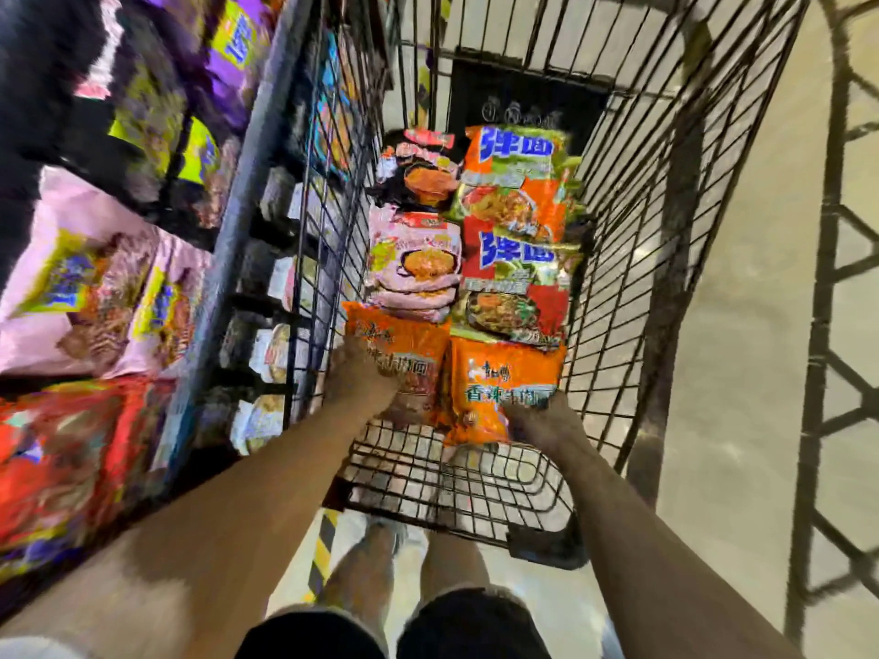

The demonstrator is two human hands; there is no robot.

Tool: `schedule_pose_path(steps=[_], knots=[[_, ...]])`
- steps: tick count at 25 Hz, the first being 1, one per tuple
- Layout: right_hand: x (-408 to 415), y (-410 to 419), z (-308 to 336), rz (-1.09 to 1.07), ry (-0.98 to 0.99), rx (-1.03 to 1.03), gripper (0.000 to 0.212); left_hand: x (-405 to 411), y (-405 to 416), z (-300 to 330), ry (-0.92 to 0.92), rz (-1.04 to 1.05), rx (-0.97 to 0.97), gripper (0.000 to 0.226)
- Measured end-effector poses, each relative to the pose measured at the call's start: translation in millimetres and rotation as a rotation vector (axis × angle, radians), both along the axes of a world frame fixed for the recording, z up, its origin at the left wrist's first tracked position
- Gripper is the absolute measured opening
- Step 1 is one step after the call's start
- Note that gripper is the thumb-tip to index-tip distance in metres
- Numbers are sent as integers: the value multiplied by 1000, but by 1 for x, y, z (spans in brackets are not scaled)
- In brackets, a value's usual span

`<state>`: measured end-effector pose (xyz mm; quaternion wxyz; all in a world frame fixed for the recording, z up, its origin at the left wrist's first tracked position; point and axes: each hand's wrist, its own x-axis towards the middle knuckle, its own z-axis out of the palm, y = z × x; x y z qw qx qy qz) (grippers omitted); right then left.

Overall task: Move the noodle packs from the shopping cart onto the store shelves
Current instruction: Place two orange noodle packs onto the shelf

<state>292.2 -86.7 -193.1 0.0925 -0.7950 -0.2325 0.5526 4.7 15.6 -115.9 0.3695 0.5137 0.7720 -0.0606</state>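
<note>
Store shelves packed with blurred noodle bags run along the cart's left side. Your shopping cart holds the noodle packs against its left wall and middle. Your left hand grips the left orange pack at the cart's near end, fingers curled over it. Your right hand pinches the near corner of the right orange pack just beside it. Pink packs and orange-green packs lie farther in.

Orange, pink and red-green noodle packs lie flat, packed together across the wire shopping cart; shelves hold more.
</note>
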Motion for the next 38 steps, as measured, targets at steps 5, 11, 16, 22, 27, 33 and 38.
schedule_pose_path(steps=[5, 11, 16, 22, 27, 33, 38], knots=[[-32, 24, 97, 31, -75, 88, 49, 3, 1, 22, 9, 5, -77, 97], [-37, 20, 103, 9, -22, 107, 50, -17, -15, 28, -242, 29, 29, 75], [-43, 19, 100, -22, 46, 72, 56, -29, -24, 32, -434, 24, -29, 83], [-46, 13, 151, 11, -41, 276, 41, -33, -22, 62, -591, 63, -26, 80], [-39, 24, 237, 99, -153, 504, 32, -30, -8, 129, -665, -129, 147, 72], [-31, 57, 392, 28, -213, 818, 20, -29, 32, 275, -836, -82, 451, 65], [-30, 70, 513, -47, -207, 1014, 23, -38, 45, 386, -1040, 49, 585, 62]])
